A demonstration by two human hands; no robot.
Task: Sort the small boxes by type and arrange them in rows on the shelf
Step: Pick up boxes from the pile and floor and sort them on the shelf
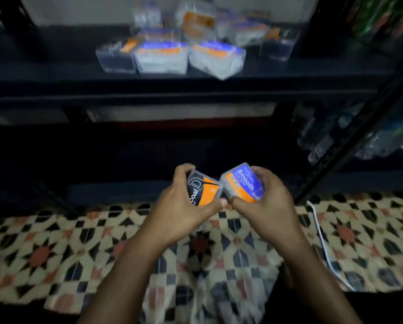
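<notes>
Sorting has barely begun: the boxes on the shelf (55,73) lie in a mixed heap (186,43). Our left hand (184,211) clamps the black-and-orange box (202,190), our right hand (268,202) the blue-and-orange box (242,183); both are held below the shelf, long axes tilted toward each other, corners nearly touching.

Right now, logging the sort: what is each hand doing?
Left hand: holding the black-and-orange box.
Right hand: holding the blue-and-orange box.
</notes>
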